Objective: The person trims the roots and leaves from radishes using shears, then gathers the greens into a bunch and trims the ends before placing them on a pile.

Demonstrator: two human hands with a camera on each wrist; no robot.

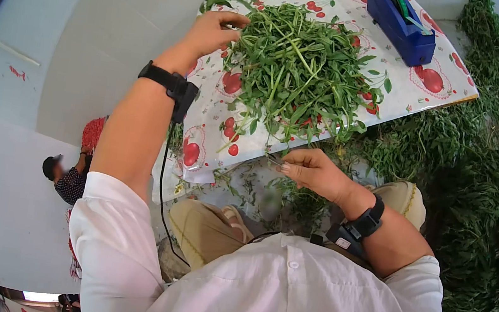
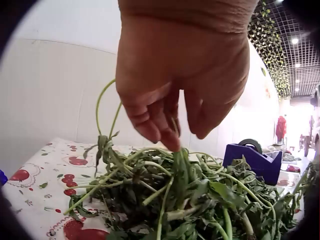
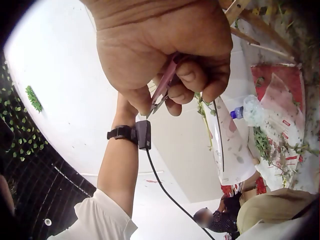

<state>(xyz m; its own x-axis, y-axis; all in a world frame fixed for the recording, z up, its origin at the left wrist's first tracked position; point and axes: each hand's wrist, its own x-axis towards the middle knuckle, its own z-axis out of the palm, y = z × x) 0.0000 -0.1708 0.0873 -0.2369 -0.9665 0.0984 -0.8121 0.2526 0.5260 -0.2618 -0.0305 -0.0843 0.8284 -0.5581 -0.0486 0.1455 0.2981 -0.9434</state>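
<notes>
A loose heap of cut green leafy stems point(image 1: 300, 67) lies on the table. My left hand point(image 1: 215, 33) is at the heap's far left edge, palm down. In the left wrist view the fingers point(image 2: 155, 125) hang loosely over the leaves, one fingertip right at a leafy sprig point(image 2: 181, 172), with a gap to the thumb. My right hand point(image 1: 317, 173) is in front of the table's near edge. It grips small pink-handled snips point(image 3: 163, 86), whose metal tips show beyond the fingers; part of the handle is hidden in the palm.
A blue tape dispenser point(image 1: 402, 24) stands at the table's back right. The tablecloth point(image 1: 206, 99) is white with red fruit prints. Large piles of greenery point(image 1: 478, 207) lie on the floor at right. A black cable point(image 1: 159, 207) hangs from the left wrist. Another person point(image 1: 68, 178) is at far left.
</notes>
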